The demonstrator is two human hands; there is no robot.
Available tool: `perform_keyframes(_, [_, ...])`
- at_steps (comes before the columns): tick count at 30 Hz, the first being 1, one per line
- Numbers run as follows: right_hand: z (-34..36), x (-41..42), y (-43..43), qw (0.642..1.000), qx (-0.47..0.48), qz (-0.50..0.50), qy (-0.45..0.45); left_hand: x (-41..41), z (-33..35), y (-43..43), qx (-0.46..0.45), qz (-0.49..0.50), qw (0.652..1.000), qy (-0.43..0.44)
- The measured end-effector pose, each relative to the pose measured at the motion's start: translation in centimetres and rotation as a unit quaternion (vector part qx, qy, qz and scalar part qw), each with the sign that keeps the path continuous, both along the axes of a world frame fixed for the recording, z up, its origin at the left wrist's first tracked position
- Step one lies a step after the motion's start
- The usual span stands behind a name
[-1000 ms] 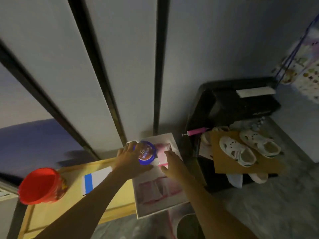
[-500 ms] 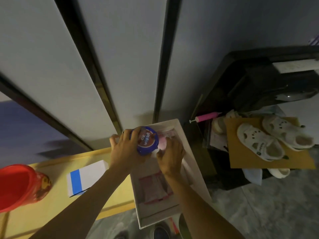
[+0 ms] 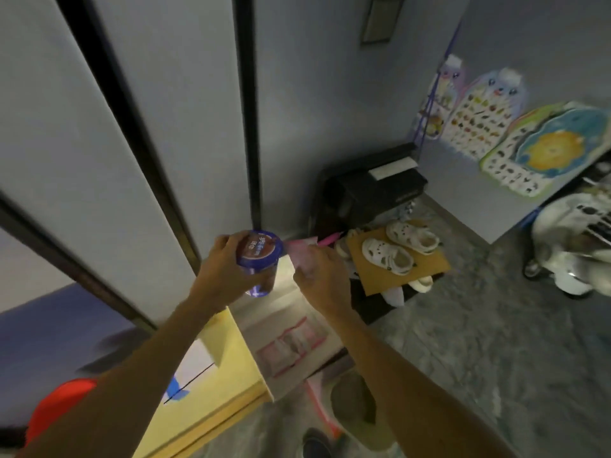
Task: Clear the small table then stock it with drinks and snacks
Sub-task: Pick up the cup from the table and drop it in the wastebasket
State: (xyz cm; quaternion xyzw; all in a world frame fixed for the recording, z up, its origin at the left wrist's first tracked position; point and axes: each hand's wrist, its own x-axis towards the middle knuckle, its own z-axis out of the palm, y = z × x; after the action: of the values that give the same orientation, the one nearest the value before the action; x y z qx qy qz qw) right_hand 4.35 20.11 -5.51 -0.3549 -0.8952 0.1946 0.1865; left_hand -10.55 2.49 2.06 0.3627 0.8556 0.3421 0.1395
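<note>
place: home, a room corner with a child's things
wall: picture charts (image 3: 479, 123) with grids of small pictures and cartoon heads on top; small frame (image 3: 378, 19) higher up
shoes: pair of small white clogs (image 3: 388, 256) on a cardboard sheet (image 3: 426, 271), more footwear under it
storage: tall pale sliding panels (image 3: 158, 127) on dark rails, wardrobe-style; black unit (image 3: 373, 190) in the corner
floor: floor (image 3: 479, 342) grey, mottled
furniture: yellow surface (image 3: 231, 375) against the panels
right edge: white wheeled thing (image 3: 568, 246), blurred, can't identify

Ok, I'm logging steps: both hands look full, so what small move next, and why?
Probably carry both off the table: the left hand grips the blue-lidded cup, the right hand pinches a pink packet, both held above the white box.
</note>
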Motion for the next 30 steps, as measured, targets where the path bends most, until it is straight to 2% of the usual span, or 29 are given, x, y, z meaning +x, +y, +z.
perform_keyframes(4, [5.8,3.9,-0.8,0.999,0.008,-0.052,0.000,1.4,3.0,1.6,0.019,-0.075,0.997,0.031])
perform_keyframes(7, [7.6,8.8,-1.7,0.996,-0.014,-0.093,0.004,4.4,3.9,2.9,0.046,-0.118,0.992,0.018])
perform_keyframes(11, [7.0,15.8,-1.3,0.989,-0.030,-0.143,-0.012,10.4,3.2,5.2,0.058,-0.152,0.985,-0.050])
perform_keyframes(15, [4.7,22.6,-0.3,0.979,-0.039,-0.198,-0.010,16.5,0.3,8.0,0.054,-0.178,0.979,-0.079])
perform_keyframes(18, [1.5,26.5,0.8,0.975,-0.044,-0.219,-0.019,20.9,-2.1,9.5,0.028,-0.189,0.975,-0.114])
perform_keyframes(22, [-4.9,29.9,2.5,0.974,-0.068,-0.202,-0.078,25.1,-7.2,10.6,-0.001,-0.178,0.977,-0.119])
perform_keyframes(26, [-12.6,32.6,3.4,0.970,-0.093,-0.198,-0.104,29.0,-14.7,10.9,-0.061,-0.148,0.974,-0.160])
perform_keyframes(30, [-21.2,34.7,2.4,0.960,-0.134,-0.213,-0.122,31.9,-23.8,10.2,-0.098,-0.141,0.975,-0.141])
